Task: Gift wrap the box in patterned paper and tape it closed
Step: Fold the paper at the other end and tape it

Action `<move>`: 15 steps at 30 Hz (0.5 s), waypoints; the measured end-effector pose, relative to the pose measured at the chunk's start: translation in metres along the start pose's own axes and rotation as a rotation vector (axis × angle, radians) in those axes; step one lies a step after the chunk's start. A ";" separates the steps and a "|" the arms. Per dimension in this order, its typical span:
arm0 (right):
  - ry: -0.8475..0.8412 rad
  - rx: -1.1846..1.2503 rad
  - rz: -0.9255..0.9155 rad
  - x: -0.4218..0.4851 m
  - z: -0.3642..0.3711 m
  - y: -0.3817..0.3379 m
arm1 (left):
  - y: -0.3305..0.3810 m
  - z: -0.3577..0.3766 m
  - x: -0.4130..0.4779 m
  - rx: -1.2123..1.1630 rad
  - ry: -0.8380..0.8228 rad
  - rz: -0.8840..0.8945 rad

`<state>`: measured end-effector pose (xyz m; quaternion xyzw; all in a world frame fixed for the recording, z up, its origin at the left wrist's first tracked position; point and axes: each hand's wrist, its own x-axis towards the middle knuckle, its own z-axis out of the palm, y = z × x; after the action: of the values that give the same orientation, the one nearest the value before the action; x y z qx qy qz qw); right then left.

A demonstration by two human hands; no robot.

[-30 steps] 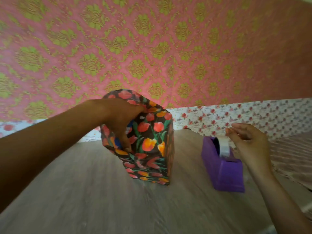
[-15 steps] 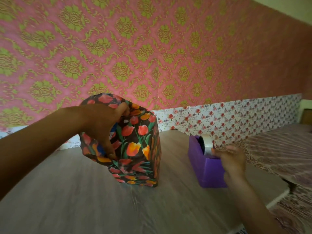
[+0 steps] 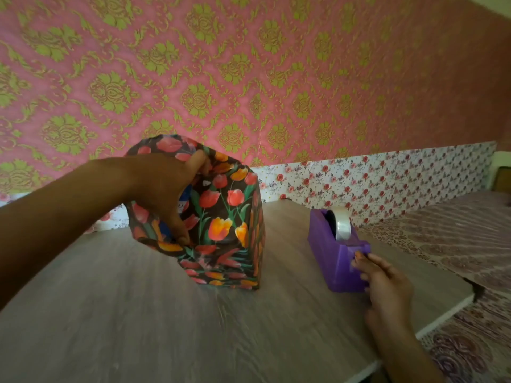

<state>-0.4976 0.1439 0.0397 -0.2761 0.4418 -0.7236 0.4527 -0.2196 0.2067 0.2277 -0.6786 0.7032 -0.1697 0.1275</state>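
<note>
The box stands upright on the wooden table, wrapped in dark paper with red and orange tulips. A bit of the blue box shows at its open left end. My left hand presses the paper flaps against that end, thumb at the top, fingers at the lower fold. To the right stands a purple tape dispenser with a roll of clear tape. My right hand rests on the dispenser's front cutter end, fingertips pinching there; the tape strip itself is too faint to make out.
A pink and gold patterned wall rises behind the table, with a strip of rose-print paper along its base. The table's right edge runs close to the dispenser; a patterned bedspread lies beyond it.
My right hand has slid from the tape roll down to the dispenser's front cutter end. My left hand stays on the folded end of the wrapped box. The view has shifted slightly.
</note>
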 end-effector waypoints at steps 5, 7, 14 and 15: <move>-0.064 -0.074 0.110 0.000 0.000 -0.001 | -0.002 0.002 0.001 -0.039 0.034 0.011; -0.070 -0.032 0.176 -0.002 0.001 0.002 | -0.005 0.005 0.001 -0.070 0.050 0.024; -0.154 0.117 0.065 -0.032 0.012 -0.006 | -0.010 0.008 0.002 -0.100 0.088 0.074; -0.214 0.088 -0.001 -0.039 0.018 -0.014 | -0.011 0.009 0.003 -0.113 0.096 0.082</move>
<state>-0.4717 0.1747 0.0611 -0.3319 0.3585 -0.7090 0.5086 -0.2060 0.2031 0.2247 -0.6463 0.7443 -0.1566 0.0618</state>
